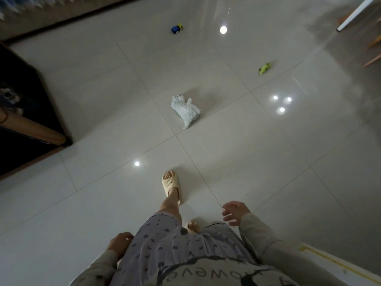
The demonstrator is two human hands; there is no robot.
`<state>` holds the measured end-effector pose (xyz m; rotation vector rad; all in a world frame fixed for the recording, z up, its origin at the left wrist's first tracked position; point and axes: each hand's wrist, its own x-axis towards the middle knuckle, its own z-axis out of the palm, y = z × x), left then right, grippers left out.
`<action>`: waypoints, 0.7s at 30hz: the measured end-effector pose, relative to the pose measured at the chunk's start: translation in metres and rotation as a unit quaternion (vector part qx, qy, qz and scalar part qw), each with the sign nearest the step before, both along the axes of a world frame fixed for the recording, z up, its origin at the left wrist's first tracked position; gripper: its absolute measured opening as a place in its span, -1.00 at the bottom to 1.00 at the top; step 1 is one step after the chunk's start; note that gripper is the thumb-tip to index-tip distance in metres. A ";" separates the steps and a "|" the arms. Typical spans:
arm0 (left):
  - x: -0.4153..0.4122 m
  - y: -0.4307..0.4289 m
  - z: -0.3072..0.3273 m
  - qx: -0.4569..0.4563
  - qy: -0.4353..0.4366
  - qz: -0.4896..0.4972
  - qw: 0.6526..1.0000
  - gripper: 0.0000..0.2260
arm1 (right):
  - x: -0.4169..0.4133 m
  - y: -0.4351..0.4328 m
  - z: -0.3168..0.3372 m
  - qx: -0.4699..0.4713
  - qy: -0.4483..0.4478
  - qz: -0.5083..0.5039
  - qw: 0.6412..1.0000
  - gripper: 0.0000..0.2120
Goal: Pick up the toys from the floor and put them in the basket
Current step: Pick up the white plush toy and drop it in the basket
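Note:
Three toys lie on the glossy tiled floor. A white fluffy cat toy (185, 109) lies on its side in the middle. Farther off sits a small blue and yellow toy truck (177, 28). Off to the right lies a small green toy (264, 68). My left hand (120, 243) hangs by my left thigh with fingers loosely curled, holding nothing. My right hand (235, 212) is out in front of my right leg, fingers spread and empty. Both hands are well short of the cat toy. No basket is in view.
My feet wear beige slippers; the leading slipper (171, 185) is set ahead on the tiles. A dark cabinet (31, 112) stands at the left. White furniture legs (354, 14) and wooden chair legs (373, 54) stand at the top right. A white edge (338, 265) runs at the bottom right.

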<state>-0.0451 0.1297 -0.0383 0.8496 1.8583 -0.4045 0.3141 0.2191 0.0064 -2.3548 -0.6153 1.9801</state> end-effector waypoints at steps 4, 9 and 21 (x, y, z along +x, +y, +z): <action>-0.008 0.096 0.019 0.006 -0.062 0.052 0.997 -0.83 | -0.003 0.031 -0.008 -0.025 -0.046 0.017 0.998 -0.85; -0.002 0.226 0.055 0.067 -0.124 0.065 0.988 -0.87 | -0.006 0.069 -0.015 -0.046 -0.104 0.053 0.992 -0.87; 0.003 0.348 0.052 0.064 -0.139 0.084 0.985 -0.85 | -0.015 0.205 0.003 -0.061 -0.156 0.145 0.975 -0.73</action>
